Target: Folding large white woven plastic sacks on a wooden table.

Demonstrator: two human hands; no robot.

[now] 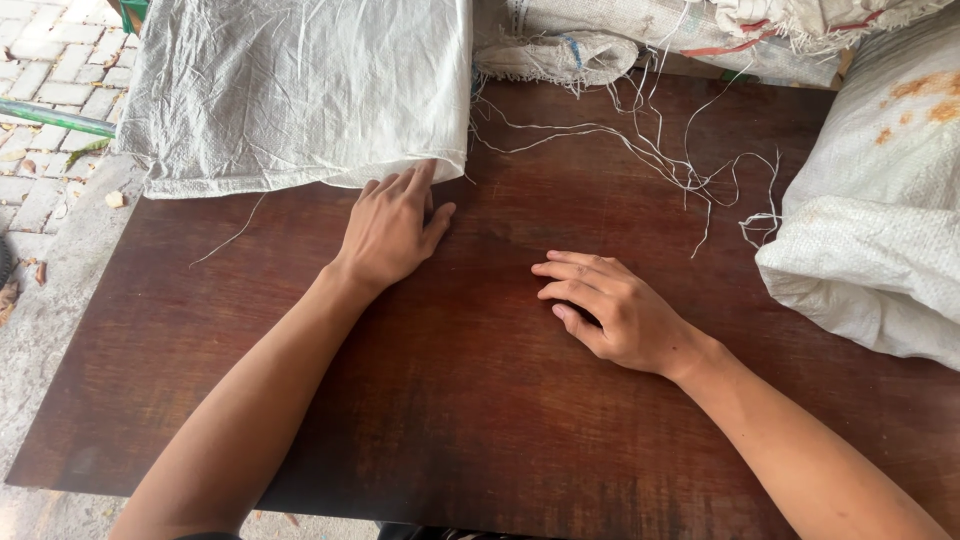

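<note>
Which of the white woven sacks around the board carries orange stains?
The bulging sack at the right edge of the board; the flat sack touched by the left hand is unstained.

1. Two forearms in view, both bare from the frame's lower edge to the wrist; no sleeves, cuffs or gloves.
2. Left hand [388, 232]: no ring, no watch, no band at the wrist.
3. Right hand [612, 312]: likewise unadorned; wrist bare.
4. Fingers [565, 270] slender, nails short and plain, unpainted.
5. Strip of dark cloth just visible at the bottom edge; too little to identify.
</note>
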